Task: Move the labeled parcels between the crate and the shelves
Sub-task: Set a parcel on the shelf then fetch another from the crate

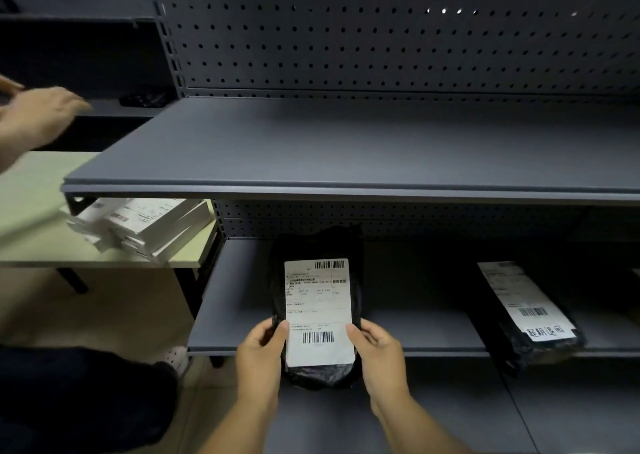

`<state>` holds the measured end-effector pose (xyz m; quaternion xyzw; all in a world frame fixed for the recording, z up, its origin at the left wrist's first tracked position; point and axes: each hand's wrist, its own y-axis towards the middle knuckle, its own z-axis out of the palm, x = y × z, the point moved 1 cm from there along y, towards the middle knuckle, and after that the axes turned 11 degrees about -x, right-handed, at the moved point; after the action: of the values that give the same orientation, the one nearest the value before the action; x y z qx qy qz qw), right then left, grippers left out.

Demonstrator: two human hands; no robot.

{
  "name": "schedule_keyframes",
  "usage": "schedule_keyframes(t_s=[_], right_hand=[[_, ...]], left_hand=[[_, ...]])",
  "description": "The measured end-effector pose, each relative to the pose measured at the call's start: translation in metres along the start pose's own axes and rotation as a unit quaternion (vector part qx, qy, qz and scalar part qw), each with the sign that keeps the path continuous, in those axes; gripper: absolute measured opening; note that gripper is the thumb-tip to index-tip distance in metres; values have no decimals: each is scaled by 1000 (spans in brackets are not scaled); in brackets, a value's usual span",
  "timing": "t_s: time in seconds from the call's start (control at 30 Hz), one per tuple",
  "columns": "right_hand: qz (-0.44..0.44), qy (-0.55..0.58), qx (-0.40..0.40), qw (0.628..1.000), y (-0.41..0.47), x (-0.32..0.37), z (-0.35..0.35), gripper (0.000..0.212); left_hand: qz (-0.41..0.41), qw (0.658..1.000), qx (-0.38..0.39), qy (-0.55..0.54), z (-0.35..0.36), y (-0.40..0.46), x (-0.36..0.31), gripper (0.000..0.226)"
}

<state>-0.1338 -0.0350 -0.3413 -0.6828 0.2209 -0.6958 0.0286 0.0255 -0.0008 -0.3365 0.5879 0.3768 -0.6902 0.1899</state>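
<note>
A black plastic parcel (pixel 317 301) with a white barcode label lies lengthwise on the lower grey shelf (pixel 235 301), its near end hanging over the shelf's front edge. My left hand (pixel 261 353) grips its left side, thumb on the label. On the parcel's right side my right hand (pixel 379 356) holds it the same way. A second black parcel (pixel 530 318) with a white label rests on the same shelf to the right, tilted and also overhanging the edge. No crate is visible.
The upper grey shelf (pixel 346 149) and a pegboard back panel (pixel 398 34) are above. A pale table (pixel 31 208) at the left carries a heap of white labeled boxes (pixel 145 225). Another person's hand (pixel 38 114) reaches in at the far left; a dark trouser leg (pixel 83 401) is at lower left.
</note>
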Motion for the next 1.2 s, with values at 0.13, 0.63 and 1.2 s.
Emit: schedule_keyframes(t_s=[0.13,0.63,1.2], right_hand=[[-3,11,-3,1000,-3,-4,1,32],[21,-76,-26,997,46,-3,23,33],[56,-159,-39,985,87,-17,48,30]], left_hand=[[-1,1000,9,-5,-2,-3,0,12],[-40,994,15,97,25,42,6,28],[-66,985,5,158,43,83,19,29]])
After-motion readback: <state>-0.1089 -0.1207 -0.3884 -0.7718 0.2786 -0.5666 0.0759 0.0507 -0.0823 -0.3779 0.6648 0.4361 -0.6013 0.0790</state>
